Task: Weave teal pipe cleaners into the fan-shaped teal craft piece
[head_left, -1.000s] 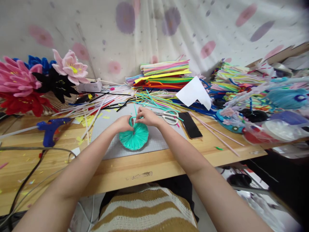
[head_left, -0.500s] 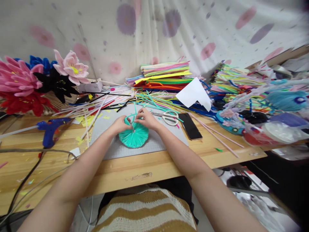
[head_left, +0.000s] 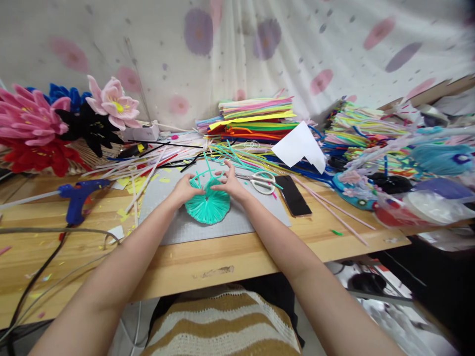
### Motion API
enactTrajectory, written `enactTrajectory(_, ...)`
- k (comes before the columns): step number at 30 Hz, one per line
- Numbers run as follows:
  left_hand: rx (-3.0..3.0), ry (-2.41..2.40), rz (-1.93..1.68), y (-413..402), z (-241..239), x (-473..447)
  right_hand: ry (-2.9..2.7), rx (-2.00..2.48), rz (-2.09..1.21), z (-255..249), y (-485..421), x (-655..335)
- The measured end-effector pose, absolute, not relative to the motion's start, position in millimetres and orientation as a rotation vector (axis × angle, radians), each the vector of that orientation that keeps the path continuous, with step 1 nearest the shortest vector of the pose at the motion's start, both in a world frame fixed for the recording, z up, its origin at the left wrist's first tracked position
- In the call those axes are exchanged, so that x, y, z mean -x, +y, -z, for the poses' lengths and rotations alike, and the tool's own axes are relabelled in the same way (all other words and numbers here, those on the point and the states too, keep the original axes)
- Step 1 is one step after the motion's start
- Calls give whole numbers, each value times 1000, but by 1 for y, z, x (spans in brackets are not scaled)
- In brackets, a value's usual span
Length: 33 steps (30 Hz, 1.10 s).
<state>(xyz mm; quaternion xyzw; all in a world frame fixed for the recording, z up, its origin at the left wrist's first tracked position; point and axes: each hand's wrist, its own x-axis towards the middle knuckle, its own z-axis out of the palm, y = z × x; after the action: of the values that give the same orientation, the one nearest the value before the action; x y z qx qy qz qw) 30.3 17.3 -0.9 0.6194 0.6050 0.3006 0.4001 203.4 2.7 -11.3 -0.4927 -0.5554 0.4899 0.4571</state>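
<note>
A round teal disc (head_left: 208, 210), wound from fuzzy pipe cleaners that fan out from a small centre hole, lies just above the grey cutting mat (head_left: 237, 220). My left hand (head_left: 183, 190) grips its upper left rim, thumb across the front. At the upper right rim is my right hand (head_left: 232, 184), its thumb against the disc and its index finger raised; its other fingertips are partly hidden. Loose teal ends (head_left: 208, 163) stick up between both hands. White-handled scissors (head_left: 263, 183) rest on the mat beside my right hand.
A black phone (head_left: 296, 196) lies right of the scissors. On the left is a blue glue gun (head_left: 77, 200) with a cable. Behind are stacked pipe cleaners (head_left: 256, 116), white paper (head_left: 300, 146) and fuzzy flowers (head_left: 31, 118). Decorated items in plastic (head_left: 415, 202) crowd the right.
My right hand has loosened from a pinch near the disc's top, its index finger now raised and the hand slightly right. My left hand stays on the rim.
</note>
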Motion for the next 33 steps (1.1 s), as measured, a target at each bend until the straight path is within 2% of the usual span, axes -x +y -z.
enactTrajectory(3,-1510,1356,-855,16,3,-32,-1404,1298,-1348,7,3,-205)
enactTrajectory(8,-1707,1315,-977,17,3,-33,-1722,1470,-1233,-4,6,-199)
enactTrajectory(14,-1882,1416,-632,20,-8,-29,-1851,1664,-1063,-15,6,-196)
enactTrajectory(21,-1811,1354,-646,24,-12,-28,-1882,1624,-1134,-19,9,-200)
enactTrajectory(28,-1936,1534,-594,21,-15,-33,-2025,1807,-874,-22,8,-190)
enactTrajectory(33,-1787,1528,-750,21,-10,-32,-2100,1875,-752,-27,9,-192)
